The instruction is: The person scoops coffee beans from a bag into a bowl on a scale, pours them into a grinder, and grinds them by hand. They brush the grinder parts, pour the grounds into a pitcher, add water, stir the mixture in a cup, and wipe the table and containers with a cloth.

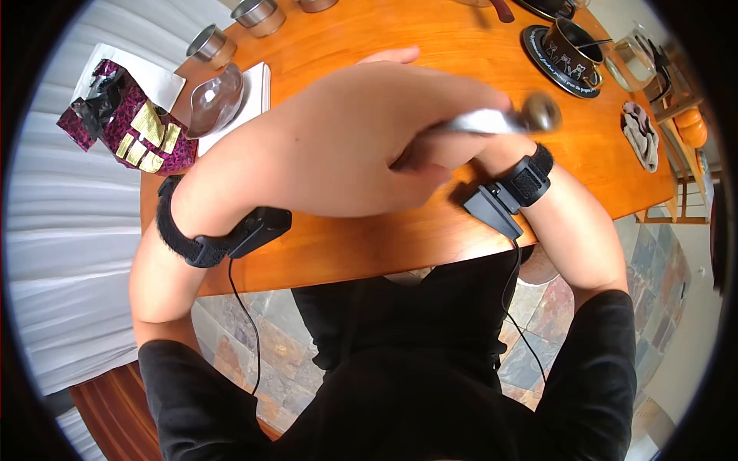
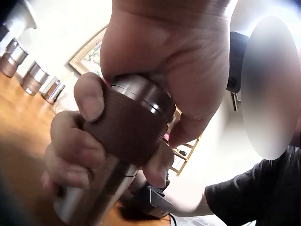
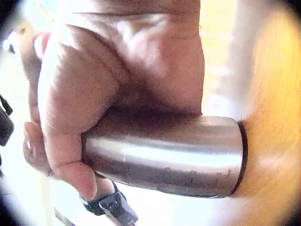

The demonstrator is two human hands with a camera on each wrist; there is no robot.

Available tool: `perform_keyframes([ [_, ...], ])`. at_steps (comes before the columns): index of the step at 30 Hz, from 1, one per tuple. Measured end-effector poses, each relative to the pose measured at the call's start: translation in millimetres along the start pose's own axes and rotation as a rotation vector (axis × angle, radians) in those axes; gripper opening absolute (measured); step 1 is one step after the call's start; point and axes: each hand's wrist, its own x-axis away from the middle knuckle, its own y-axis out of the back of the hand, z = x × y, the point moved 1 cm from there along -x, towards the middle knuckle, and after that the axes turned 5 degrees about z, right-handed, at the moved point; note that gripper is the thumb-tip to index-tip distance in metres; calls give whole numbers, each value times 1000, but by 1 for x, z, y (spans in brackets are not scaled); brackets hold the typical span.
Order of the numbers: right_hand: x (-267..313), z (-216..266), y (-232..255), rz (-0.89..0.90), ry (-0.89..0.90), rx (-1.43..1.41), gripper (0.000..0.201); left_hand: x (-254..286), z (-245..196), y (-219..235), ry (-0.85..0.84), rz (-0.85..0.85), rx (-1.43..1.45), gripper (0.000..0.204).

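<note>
Both hands are on a steel manual coffee grinder (image 2: 134,120) with a brown grip band, held tilted above the table. My left hand (image 1: 346,142) reaches over from above, its palm against the grinder's top and its fingers closed about it. From beneath, my right hand (image 3: 122,70) wraps round the body; in the left wrist view its fingers (image 2: 77,150) curl over the band. A silver crank arm (image 1: 480,121) with a rounded brown knob (image 1: 543,113) sticks out to the right past the left hand, blurred. Much of the grinder hides behind the left hand in the head view.
A purple patterned bag (image 1: 142,127) and a clear dish (image 1: 217,100) on a white object (image 1: 257,96) lie at left. Steel canisters (image 1: 211,46) stand behind. At right are a dark mug (image 1: 573,50) on a black plate (image 1: 538,65), a glass jug (image 1: 634,58) and a cloth (image 1: 640,137).
</note>
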Motion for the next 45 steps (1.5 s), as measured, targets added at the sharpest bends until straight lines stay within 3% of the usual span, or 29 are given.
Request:
perform_keyframes([
  [1,2,-4,2,-22,-63,-11,17,-1,-1,-3,-125,-47,-126,49],
  [6,3,-6,9,-117,-334,-56,19,5,-22,-13,-254,-151,-166,30],
  [8,2,-4,15,-95,-393,-55,24,17,-31,-9,-237,-95,-69,27],
  [10,-5,2,14,-192,-154,-31,35,28,-32,-8,-239,-73,-34,32],
  [12,-6,0,12,-239,-158,-61,39,38,-25,-8,-252,-121,-66,22],
  [14,-8,-2,12,-279,-162,-92,43,48,-19,-8,-248,-120,-68,22],
  [16,-6,0,15,-271,-209,-88,40,53,-8,-12,-213,-238,65,28],
  [18,-4,8,14,-256,-270,-139,39,66,9,4,-227,-253,-188,35],
  [20,-4,12,13,-241,-333,-194,38,78,27,8,-21,-465,-57,40],
  [23,-9,10,11,-206,-398,-53,51,73,62,-2,324,-771,321,34],
  [24,-11,7,9,-184,-306,-13,46,66,68,-4,417,-842,450,33],
  [25,-11,6,7,-175,-262,4,43,58,71,-5,392,-922,506,35],
  [26,-11,5,6,-166,-219,21,41,51,67,-3,395,-921,509,35],
  [28,-8,6,6,-164,-223,-18,41,38,60,5,454,-910,788,38],
  [30,-9,9,4,-155,-238,-36,42,34,70,9,359,-865,882,40],
  [32,-10,11,2,-147,-250,-34,41,24,74,6,348,-806,1046,77],
  [34,-11,11,0,-146,-262,-117,39,24,78,7,187,-721,1277,76],
  [35,-10,10,0,-146,-267,-147,39,21,71,10,-6,-409,1413,70],
  [38,-8,12,2,-94,-334,-37,38,-7,13,1,438,-461,712,60],
  [41,-4,10,0,-74,-390,13,37,-2,6,5,464,-150,619,63],
  [44,-5,14,-4,-135,-72,190,38,5,21,-9,342,-236,406,46],
  [45,-5,20,-2,-128,-180,77,39,5,17,-5,365,-190,343,50],
])
